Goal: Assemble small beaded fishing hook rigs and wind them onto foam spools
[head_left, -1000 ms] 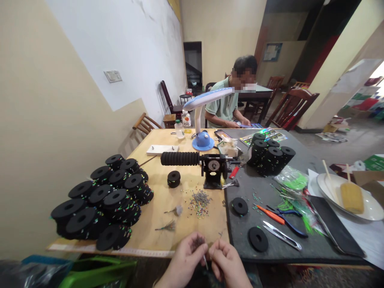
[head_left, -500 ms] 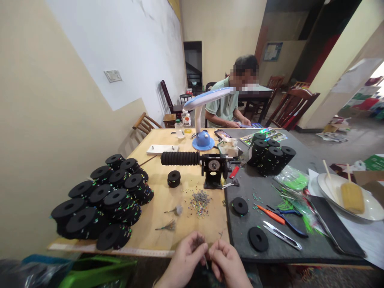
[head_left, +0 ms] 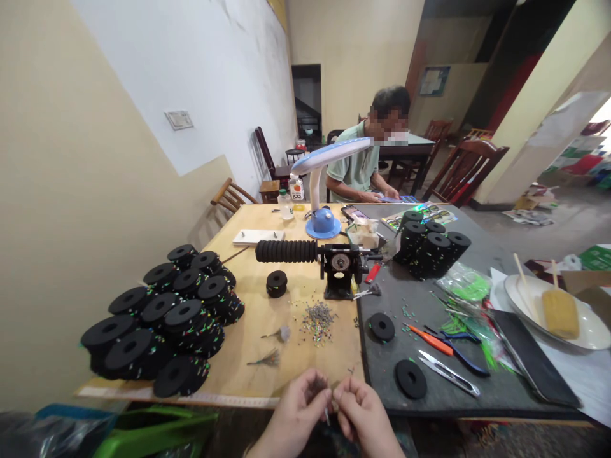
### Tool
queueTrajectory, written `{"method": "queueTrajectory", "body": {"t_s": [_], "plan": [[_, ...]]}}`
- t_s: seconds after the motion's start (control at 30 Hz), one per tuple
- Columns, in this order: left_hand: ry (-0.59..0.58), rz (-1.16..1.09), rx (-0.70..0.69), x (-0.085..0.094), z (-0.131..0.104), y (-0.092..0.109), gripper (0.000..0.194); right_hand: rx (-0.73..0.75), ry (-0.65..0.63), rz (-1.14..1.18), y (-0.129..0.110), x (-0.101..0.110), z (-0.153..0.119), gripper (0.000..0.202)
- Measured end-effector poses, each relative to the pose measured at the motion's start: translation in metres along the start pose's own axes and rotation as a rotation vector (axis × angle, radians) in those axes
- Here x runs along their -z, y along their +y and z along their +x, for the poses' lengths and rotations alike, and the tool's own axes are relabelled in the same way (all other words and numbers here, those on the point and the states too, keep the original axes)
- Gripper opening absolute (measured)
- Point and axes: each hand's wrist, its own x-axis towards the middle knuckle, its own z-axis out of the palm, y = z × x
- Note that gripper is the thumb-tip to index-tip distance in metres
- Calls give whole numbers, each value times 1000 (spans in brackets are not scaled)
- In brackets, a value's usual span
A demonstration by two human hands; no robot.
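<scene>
At the near table edge, my left hand (head_left: 301, 410) and my right hand (head_left: 359, 410) are close together, fingers pinched. A thin pale piece shows below my left fingertips, too small to name. What my right fingers pinch is hidden. Just beyond them lies a loose pile of small coloured beads (head_left: 319, 321). Two small wispy bundles (head_left: 265, 358) lie left of the beads. A black hand-cranked winder (head_left: 341, 270) carries a row of black foam rings (head_left: 286, 251) on its shaft. One short black foam spool (head_left: 277, 284) stands in front of it.
Stacks of black foam spools (head_left: 165, 308) fill the left side; more spools (head_left: 432, 245) stand at right. Orange-handled tool (head_left: 432, 340), blue pliers (head_left: 465, 356), steel snips (head_left: 451, 375) and a plate (head_left: 513, 289) lie right. Behind a blue lamp (head_left: 323, 224) sits another person (head_left: 351, 168).
Both hands stay almost in place at the table edge, with only slight finger movement. Nothing else on the table has visibly moved.
</scene>
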Motion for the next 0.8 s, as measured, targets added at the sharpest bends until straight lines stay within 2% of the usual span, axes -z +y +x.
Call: {"method": "queueTrajectory", "body": {"t_s": [0.13, 0.33, 0.63, 0.8], "plan": [[-26, 44, -22, 2, 1, -3, 36, 37, 2, -33, -6, -2, -2, 60], [-52, 93, -49, 2, 0, 1, 32, 75, 15, -29, -8, -3, -2, 58], [-89, 56, 38, -1, -1, -6, 37, 72, 118, 75, -8, -1, -2, 56], [-36, 44, -11, 0, -1, -3, 32, 152, 103, -10, -14, -2, -4, 57]]}}
